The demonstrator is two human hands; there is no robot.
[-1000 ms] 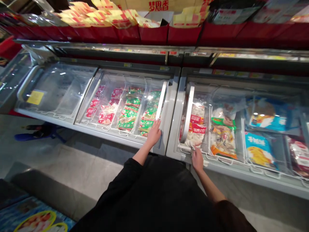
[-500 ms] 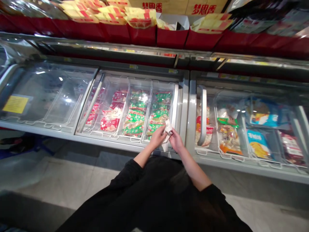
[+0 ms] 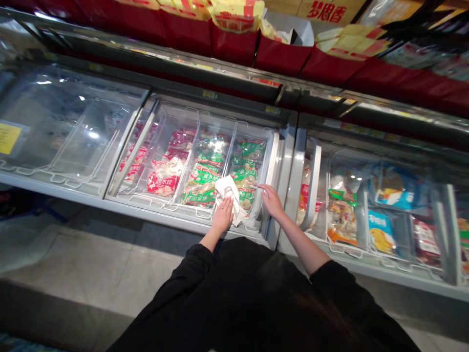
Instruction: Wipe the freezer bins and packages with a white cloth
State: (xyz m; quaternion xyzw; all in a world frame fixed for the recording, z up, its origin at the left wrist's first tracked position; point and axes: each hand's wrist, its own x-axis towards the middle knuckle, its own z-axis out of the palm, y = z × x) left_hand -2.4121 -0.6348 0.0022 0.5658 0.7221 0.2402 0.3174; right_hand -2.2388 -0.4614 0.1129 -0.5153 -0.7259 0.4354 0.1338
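Observation:
My left hand (image 3: pixel 222 219) lies on a white cloth (image 3: pixel 227 197) and presses it against the sliding glass lid (image 3: pixel 176 156) of a chest freezer, near its front edge. My right hand (image 3: pixel 271 199) rests on the lid's grey handle (image 3: pixel 269 176) at the right end, fingers curled over it. Under the glass lie bags of frozen food in green (image 3: pixel 205 171) and red (image 3: pixel 164 181) packs, sorted in wire baskets.
A second freezer (image 3: pixel 381 205) stands to the right with more bags and its own grey handle (image 3: pixel 313 186). A glass-lidded section (image 3: pixel 62 127) is on the left. Red shelf trays (image 3: pixel 234 44) with yellow packs run above. Grey floor tiles (image 3: pixel 73 264) lie below.
Both hands held the cloth together in front of the lid. Now the left hand has spread it on the glass, and the right hand has moved to the lid handle.

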